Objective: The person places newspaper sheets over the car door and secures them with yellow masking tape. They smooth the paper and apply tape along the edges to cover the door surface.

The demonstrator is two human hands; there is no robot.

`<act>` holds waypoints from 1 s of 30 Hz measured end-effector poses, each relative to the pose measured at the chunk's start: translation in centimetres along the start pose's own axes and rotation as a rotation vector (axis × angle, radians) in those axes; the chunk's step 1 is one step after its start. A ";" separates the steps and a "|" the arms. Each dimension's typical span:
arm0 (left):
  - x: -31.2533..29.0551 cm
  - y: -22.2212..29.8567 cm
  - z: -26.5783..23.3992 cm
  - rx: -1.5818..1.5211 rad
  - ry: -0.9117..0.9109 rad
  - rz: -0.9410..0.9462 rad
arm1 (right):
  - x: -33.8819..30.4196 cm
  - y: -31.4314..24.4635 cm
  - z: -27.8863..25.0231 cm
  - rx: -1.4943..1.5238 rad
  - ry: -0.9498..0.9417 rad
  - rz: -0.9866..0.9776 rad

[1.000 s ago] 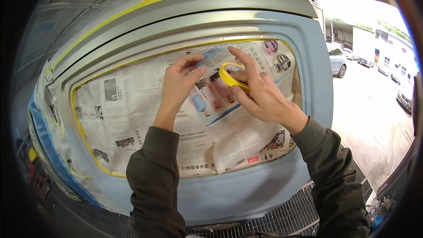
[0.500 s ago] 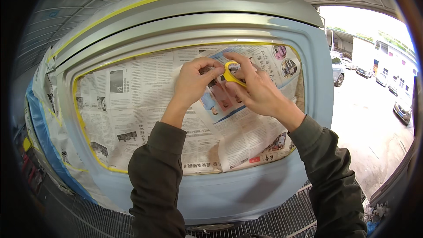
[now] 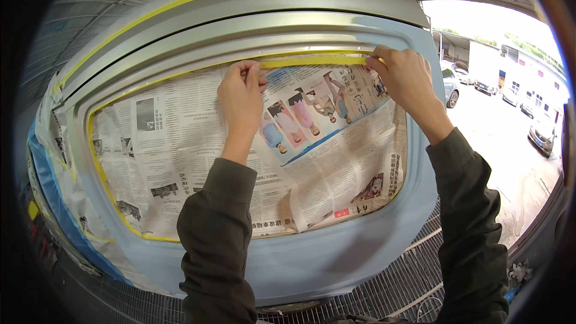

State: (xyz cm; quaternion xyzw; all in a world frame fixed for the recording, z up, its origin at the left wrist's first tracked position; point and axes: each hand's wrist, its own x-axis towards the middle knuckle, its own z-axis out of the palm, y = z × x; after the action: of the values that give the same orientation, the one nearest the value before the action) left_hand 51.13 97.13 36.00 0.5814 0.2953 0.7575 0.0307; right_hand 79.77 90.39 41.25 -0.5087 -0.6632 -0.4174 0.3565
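Note:
A strip of yellow masking tape (image 3: 312, 60) is stretched between my two hands along the top edge of the newspaper (image 3: 186, 150), which covers the window opening of a vehicle's rear door. My left hand (image 3: 242, 93) is closed, thumb and fingers pinching the strip's left end. At the upper right corner of the opening, my right hand (image 3: 408, 77) grips the tape's other end; the roll is hidden behind its fingers. More yellow tape edges the paper. A colourful printed sheet with pictures of people lies at the upper right of the paper.
The door panel (image 3: 300, 264) is grey-blue below and silvery above. Blue sheeting (image 3: 66, 210) and covering film hang at the left. Metal floor grating (image 3: 390, 288) lies underneath. Outside at the right, a parked car (image 3: 449, 87) stands near the bay opening.
My hands have moved apart and up, from close together over the paper to its top edge. A length of yellow tape now spans between them. The roll has gone from sight.

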 end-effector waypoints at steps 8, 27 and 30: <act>0.3 0.4 0.9 0.195 0.105 0.013 | 1.6 -0.8 1.4 -0.003 0.040 0.081; -1.3 0.3 2.8 0.850 -0.443 1.007 | 1.8 -0.9 3.1 -0.056 0.103 0.033; -1.3 0.7 3.8 0.888 -0.501 1.058 | 1.7 -0.9 3.5 -0.033 0.122 0.025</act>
State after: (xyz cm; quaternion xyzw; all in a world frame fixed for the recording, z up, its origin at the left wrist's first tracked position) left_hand 55.12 97.64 35.80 0.7597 0.2383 0.3243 -0.5108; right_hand 78.38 94.11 41.22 -0.4966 -0.6266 -0.4541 0.3930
